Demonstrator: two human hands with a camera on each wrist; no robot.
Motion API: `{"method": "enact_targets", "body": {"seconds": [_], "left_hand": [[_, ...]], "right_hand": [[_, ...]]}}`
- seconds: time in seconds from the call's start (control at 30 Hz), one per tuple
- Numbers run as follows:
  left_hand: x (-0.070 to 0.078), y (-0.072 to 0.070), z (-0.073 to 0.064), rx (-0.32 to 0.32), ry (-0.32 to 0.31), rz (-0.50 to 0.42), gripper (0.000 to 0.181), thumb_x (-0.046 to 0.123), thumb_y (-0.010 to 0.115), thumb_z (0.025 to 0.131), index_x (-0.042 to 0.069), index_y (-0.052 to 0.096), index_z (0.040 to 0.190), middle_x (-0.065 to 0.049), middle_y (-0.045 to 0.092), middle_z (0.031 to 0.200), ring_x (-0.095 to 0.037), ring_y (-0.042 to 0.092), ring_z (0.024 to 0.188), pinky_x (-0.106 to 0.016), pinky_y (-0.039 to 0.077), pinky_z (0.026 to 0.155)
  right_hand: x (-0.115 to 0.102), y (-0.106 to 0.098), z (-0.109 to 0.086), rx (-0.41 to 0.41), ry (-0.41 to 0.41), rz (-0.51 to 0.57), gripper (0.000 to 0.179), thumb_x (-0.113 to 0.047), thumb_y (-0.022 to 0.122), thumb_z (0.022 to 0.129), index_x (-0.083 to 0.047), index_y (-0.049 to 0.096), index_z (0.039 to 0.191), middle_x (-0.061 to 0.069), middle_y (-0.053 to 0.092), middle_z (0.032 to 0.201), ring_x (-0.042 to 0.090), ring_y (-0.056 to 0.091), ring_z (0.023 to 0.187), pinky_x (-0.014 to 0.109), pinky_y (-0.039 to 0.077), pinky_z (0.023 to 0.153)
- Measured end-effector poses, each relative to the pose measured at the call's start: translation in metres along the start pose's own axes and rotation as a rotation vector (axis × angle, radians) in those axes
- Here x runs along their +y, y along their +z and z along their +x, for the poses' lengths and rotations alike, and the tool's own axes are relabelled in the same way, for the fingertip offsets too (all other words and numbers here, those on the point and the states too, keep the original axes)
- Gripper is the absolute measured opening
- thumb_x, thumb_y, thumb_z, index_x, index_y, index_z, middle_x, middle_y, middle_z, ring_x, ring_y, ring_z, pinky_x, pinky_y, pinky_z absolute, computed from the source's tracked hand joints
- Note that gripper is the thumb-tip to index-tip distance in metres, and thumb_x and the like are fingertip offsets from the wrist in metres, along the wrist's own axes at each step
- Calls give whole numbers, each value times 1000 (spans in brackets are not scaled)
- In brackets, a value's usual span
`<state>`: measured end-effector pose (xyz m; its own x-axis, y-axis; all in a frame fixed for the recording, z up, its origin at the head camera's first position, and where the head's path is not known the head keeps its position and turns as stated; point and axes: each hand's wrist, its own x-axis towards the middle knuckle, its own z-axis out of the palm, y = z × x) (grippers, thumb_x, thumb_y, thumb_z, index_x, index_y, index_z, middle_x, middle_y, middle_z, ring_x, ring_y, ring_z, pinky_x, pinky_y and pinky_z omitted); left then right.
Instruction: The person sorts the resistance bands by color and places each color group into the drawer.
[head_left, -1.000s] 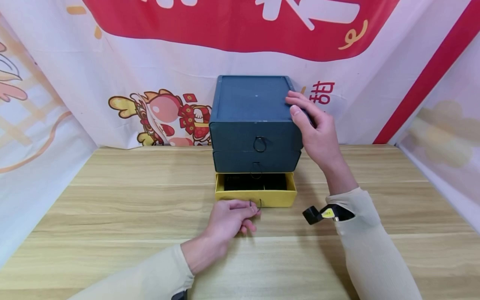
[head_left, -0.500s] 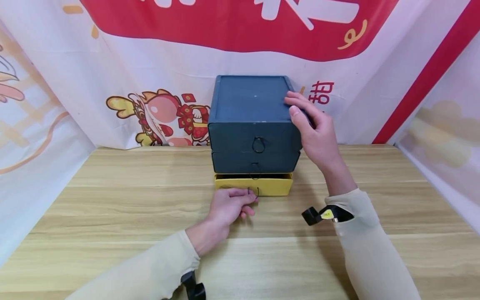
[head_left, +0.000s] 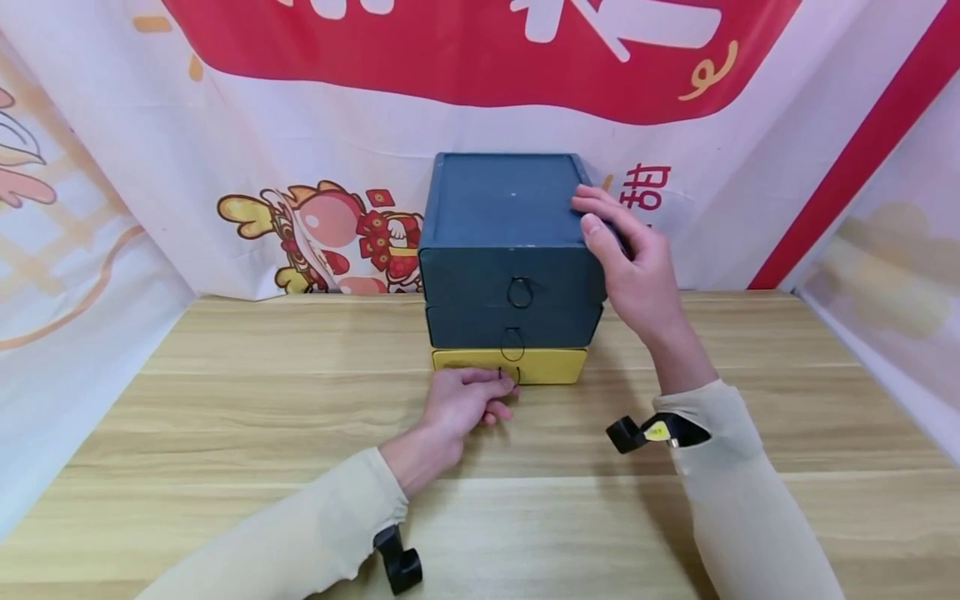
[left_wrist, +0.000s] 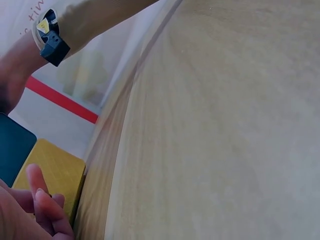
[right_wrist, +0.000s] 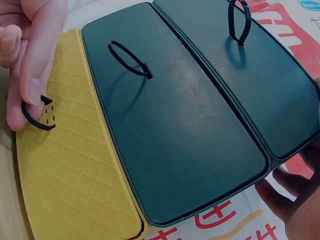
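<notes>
A set of stacked drawers stands against the backdrop: a dark blue drawer box (head_left: 510,200) on top of a yellow drawer (head_left: 551,365). The yellow front sits flush under the blue part. My left hand (head_left: 467,404) pinches the black loop pull (right_wrist: 36,123) on that front between thumb and finger. In the left wrist view its fingers lie beside the yellow front. My right hand (head_left: 633,267) rests on the upper right edge of the blue box, thumb and fingers spread over top and side. The inside of the drawers is hidden.
Two more black loops, an upper pull (head_left: 520,292) and a lower pull (head_left: 513,343), hang on the blue fronts. Wood-grain tabletop (head_left: 247,433) surrounds the drawers. A printed cloth (head_left: 360,117) hangs directly behind, with further cloth at both sides.
The yellow drawer has slid back from partly open to closed under the blue box, my left hand moving forward with its pull. My right hand has stayed on the box.
</notes>
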<state>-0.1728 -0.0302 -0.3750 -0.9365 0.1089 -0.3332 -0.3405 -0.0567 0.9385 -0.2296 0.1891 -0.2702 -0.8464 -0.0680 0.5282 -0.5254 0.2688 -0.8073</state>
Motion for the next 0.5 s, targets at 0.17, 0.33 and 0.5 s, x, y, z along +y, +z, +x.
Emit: {"method": "enact_targets", "body": {"seconds": [0.17,0.33,0.5], "left_hand": [[0,-1,0,-1,-3,5,25,5,72,99,-2,75,122,-22,80,115,-5,68,56,-14,48,52],[0,-1,1,0,-12,7,25,5,72,99,-2,76,122,-21,80,114,-5,67,54,-15,48,52],[1,-2,4,-5,-15,11,25,6,72,99,-2,75,123,-21,80,114,-5,68,56,-14,48,53]], "right_hand": [[0,1,1,2,-3,-9,43,-32,53,110,-17,63,149,-5,51,164,12,39,156,48,44,124],[0,0,1,4,-5,-12,43,-31,53,110,-16,63,149,-4,52,164,12,39,156,48,44,124],[1,0,0,5,-5,-8,43,-32,53,110,-17,63,149,-5,51,164,13,39,156,50,43,124]]}}
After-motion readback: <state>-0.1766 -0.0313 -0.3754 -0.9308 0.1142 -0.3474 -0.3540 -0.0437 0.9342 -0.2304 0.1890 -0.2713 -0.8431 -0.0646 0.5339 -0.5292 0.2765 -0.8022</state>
